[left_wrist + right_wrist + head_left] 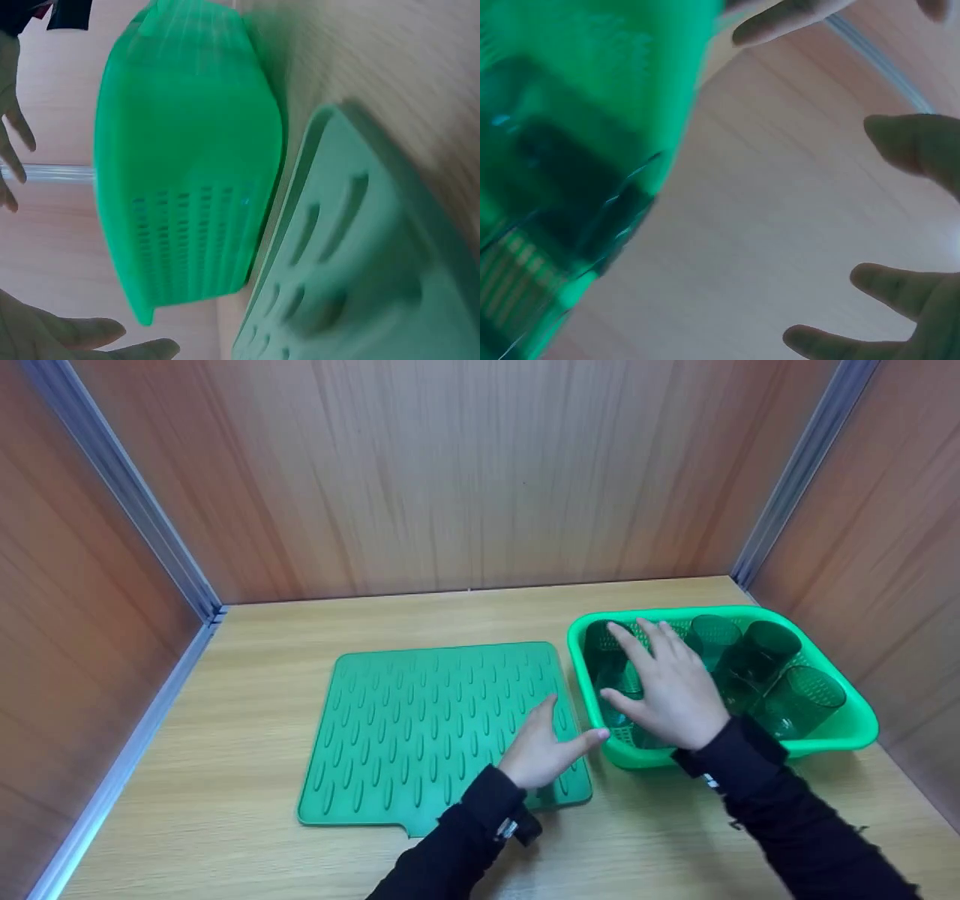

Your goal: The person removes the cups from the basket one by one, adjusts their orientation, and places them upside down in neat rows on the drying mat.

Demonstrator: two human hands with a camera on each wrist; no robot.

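Note:
A bright green plastic basket (855, 727) stands at the right with several dark, see-through cups in it. One cup (806, 697) leans at the basket's right end, and another cup (611, 652) is at its left end, partly behind fingers. My right hand (675, 690) hovers over the basket with spread fingers and holds nothing. Beside the basket's near left corner, my left hand (544, 750) is over the mat's right edge, thumb and fingers apart. The green mat (420, 720) lies flat, covered with raised oval ridges. In the left wrist view the basket (180, 150) shows its slotted side wall.
Wood-grain panels enclose the table, with a back wall (480, 472) and metal corner strips (135, 487) at the edges. The basket's right end stands close to the right wall (892, 585). Light wooden tabletop (202, 780) shows around the mat.

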